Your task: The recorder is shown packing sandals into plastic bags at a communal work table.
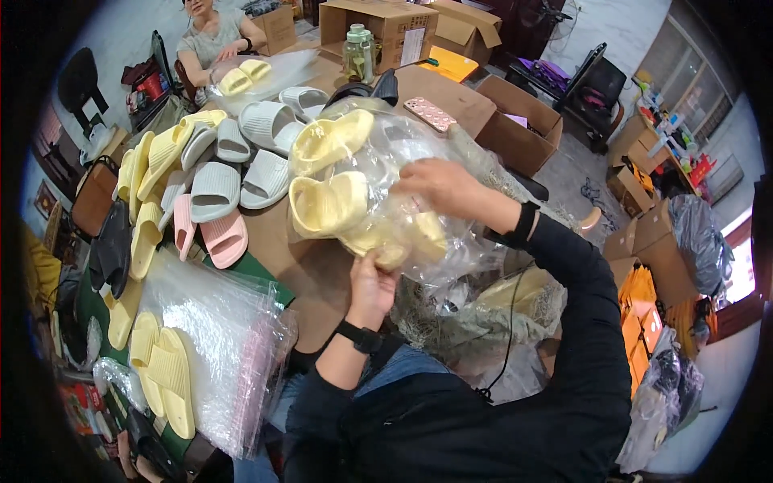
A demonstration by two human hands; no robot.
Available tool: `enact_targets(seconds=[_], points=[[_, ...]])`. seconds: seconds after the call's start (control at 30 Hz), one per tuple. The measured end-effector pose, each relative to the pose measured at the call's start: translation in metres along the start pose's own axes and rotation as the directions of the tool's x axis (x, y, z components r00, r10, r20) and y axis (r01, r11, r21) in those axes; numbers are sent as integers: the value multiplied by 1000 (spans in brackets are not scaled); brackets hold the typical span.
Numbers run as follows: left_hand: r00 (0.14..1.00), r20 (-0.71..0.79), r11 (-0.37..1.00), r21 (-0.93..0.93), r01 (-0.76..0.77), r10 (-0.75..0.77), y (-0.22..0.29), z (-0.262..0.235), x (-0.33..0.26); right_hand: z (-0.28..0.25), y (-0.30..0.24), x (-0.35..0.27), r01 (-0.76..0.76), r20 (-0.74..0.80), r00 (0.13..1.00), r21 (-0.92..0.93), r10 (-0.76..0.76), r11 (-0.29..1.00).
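Yellow slide slippers in clear plastic are held up in front of me over the table. My left hand pinches the lowest yellow slipper by its near end. My right hand is closed on the clear plastic bag, its fingers partly hidden by the film. Farther off in the bundle are two more yellow slippers, their openings toward the left. Another yellow piece shows through the plastic under my right hand. Which slippers lie fully inside the bag, I cannot tell.
Grey slippers, pink slippers and more yellow ones lie to the left. A stack of clear bags sits near my left arm. Across the table a person handles yellow slippers. A phone and bottle stand beyond.
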State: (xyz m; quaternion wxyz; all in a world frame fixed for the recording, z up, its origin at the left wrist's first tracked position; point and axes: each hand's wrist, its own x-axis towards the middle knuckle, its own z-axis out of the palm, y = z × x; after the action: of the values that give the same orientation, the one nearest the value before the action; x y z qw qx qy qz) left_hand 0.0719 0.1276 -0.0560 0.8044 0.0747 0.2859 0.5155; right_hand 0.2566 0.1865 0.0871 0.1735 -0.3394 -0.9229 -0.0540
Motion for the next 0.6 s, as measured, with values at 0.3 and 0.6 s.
enact_targets(seconds=[0.3,0.6], points=[[997,69,988,-153,-20,31,60,24,-4,15,-49,-6,-20,285,955,-194,76,981],[948,218,945,-282,-165,231,97,35,-4,-16,-28,33,3,221,975,99,-25,995]])
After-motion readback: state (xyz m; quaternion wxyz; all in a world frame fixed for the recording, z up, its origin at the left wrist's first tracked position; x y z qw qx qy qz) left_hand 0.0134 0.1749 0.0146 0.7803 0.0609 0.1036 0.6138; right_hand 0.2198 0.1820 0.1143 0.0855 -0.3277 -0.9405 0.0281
